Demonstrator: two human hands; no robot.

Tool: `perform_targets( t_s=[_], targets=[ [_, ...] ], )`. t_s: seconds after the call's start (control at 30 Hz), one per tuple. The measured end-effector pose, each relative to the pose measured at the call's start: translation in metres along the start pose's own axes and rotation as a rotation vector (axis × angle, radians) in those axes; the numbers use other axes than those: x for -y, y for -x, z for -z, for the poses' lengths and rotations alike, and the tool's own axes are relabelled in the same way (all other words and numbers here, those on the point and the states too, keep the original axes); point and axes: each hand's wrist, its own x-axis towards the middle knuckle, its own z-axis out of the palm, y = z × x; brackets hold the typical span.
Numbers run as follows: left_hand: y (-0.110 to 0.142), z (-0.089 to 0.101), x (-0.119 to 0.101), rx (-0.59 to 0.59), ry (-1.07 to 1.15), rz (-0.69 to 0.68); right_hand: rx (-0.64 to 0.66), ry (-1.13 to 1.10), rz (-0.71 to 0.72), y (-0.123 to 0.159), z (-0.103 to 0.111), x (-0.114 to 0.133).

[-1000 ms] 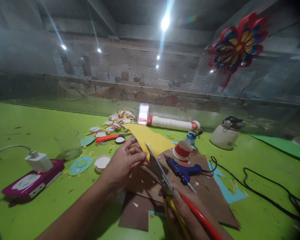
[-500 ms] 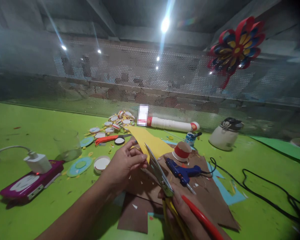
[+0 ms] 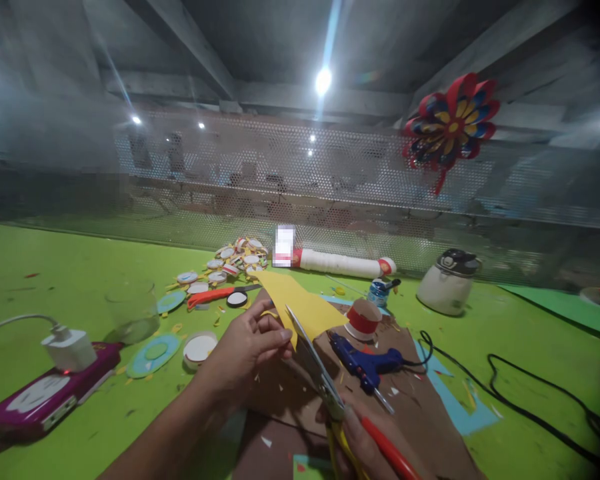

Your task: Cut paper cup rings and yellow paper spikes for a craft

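Note:
My left hand point(image 3: 257, 337) pinches the near left edge of a sheet of yellow paper point(image 3: 305, 303) between thumb and fingers. In my right hand point(image 3: 363, 433) is a pair of scissors point(image 3: 320, 377) with yellow handles, its blade tips lying at the paper's edge beside my left thumb. A red pen-like stick point(image 3: 387, 447) also rests in the right hand. Beneath both hands lies brown cardboard point(image 3: 300, 407) scattered with paper scraps. A blue glue gun point(image 3: 367, 357) and a paper cup piece with a red band point(image 3: 364, 319) sit right of the paper.
A purple power strip point(image 3: 50, 400) with a charger and a clear cup point(image 3: 133, 310) stand left. Small paper discs point(image 3: 227, 263) pile up at the back near an orange-handled knife point(image 3: 215, 295). A white kettle-like jug point(image 3: 447, 283) and black cable point(image 3: 520, 393) lie right.
The whole view has tilted upward slightly, so the table things sit lower. Both hands keep their hold on the paper and scissors, with little visible shift between them.

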Motion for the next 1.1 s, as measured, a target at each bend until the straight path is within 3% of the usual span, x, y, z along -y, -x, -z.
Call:
perform_targets(
  t_s=[0.13,0.33,0.63,0.87,1.1],
  targets=[
    [-0.002,0.002,0.001,0.064,-0.01,-0.012,-0.025,0.007,-0.04,0.002,-0.002,0.006],
    [-0.002,0.002,-0.001,0.057,-0.016,0.007,0.003,-0.012,-0.063,0.002,-0.003,0.01],
    [0.001,0.002,-0.004,0.092,-0.033,0.013,0.041,-0.021,0.004,0.007,0.001,0.017],
    [0.001,-0.001,-0.009,-0.079,-0.031,-0.012,0.034,-0.009,-0.065,0.012,0.003,0.026],
    [-0.002,-0.002,-0.008,-0.125,0.048,-0.003,0.076,-0.02,-0.002,0.01,0.008,0.029]
  ],
)
